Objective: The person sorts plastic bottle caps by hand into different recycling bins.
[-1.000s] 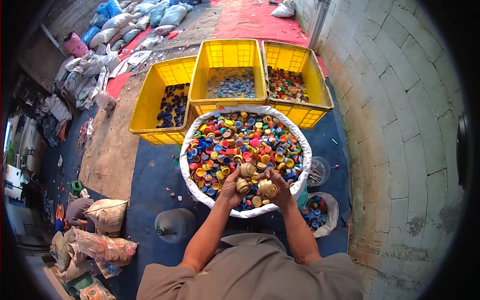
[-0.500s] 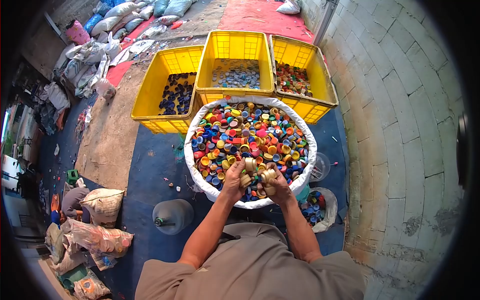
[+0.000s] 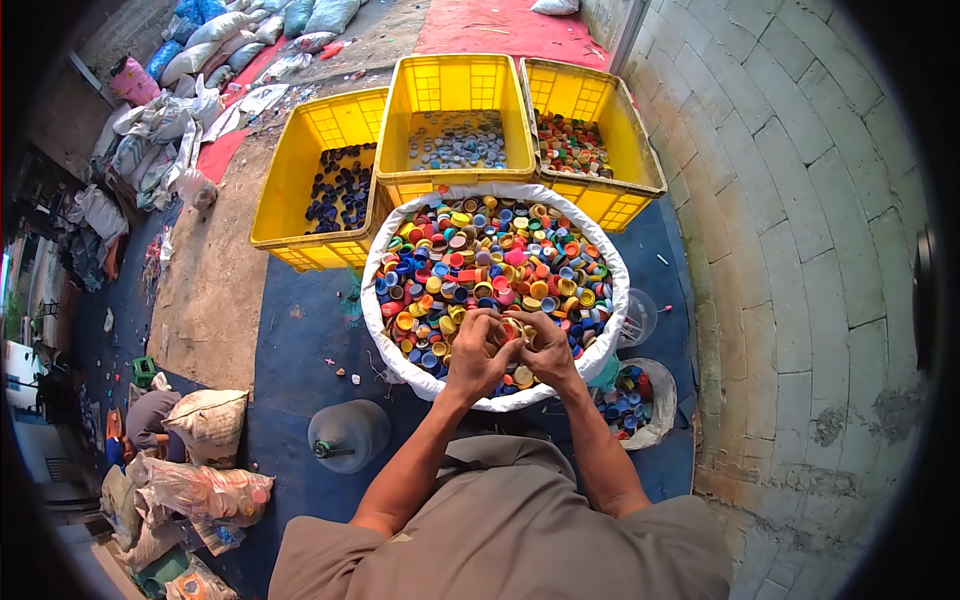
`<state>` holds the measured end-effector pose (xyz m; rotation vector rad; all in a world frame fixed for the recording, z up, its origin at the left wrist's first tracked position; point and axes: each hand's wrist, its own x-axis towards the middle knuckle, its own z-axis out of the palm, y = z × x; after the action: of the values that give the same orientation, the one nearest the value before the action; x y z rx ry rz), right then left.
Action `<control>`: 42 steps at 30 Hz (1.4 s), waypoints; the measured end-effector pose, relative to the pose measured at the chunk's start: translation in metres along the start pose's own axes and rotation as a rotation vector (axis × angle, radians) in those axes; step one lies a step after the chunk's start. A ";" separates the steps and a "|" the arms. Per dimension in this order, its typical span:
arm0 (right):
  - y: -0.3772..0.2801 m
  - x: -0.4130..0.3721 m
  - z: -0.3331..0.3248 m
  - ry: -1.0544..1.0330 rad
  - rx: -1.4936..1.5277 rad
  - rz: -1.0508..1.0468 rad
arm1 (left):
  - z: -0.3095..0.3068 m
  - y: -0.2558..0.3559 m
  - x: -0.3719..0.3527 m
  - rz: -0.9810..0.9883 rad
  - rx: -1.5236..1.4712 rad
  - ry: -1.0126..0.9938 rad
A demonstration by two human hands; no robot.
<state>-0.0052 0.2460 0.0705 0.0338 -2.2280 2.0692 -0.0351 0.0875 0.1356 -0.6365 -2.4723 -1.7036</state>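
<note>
A round white-rimmed sack (image 3: 372, 300) full of mixed-colour plastic bottle caps (image 3: 470, 270) stands in front of me. Over its near part, my left hand (image 3: 478, 358) and my right hand (image 3: 546, 352) are close together, knuckles up and fingers curled inward. Between them they grip a few bottle caps (image 3: 508, 336), mostly covered by the fingers. Loose caps in red, yellow, blue and orange lie all around the hands.
Behind the sack stand three yellow crates: left crate (image 3: 285, 200) with dark blue caps, middle crate (image 3: 457, 85) with pale blue ones, right crate (image 3: 610, 205) with red, orange and green. Nearby are a smaller sack (image 3: 660, 405), a large clear bottle (image 3: 350, 435) and a block wall (image 3: 790, 250).
Both hands have come together and turned knuckles up. The stacked beige caps that showed in each hand are now mostly out of sight. The view has shifted slightly.
</note>
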 end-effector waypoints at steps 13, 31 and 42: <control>-0.006 -0.010 0.009 0.045 0.253 0.117 | 0.007 -0.012 -0.006 -0.189 -0.202 -0.024; -0.022 -0.007 0.004 -0.040 0.274 0.144 | 0.008 -0.027 -0.010 -0.628 -0.991 -0.051; -0.009 -0.017 -0.016 0.060 0.438 0.275 | -0.003 -0.050 0.010 -0.761 -0.981 0.147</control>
<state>0.0138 0.2606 0.0787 -0.3134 -1.7868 2.6249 -0.0632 0.0733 0.0957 0.5095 -1.7090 -3.0818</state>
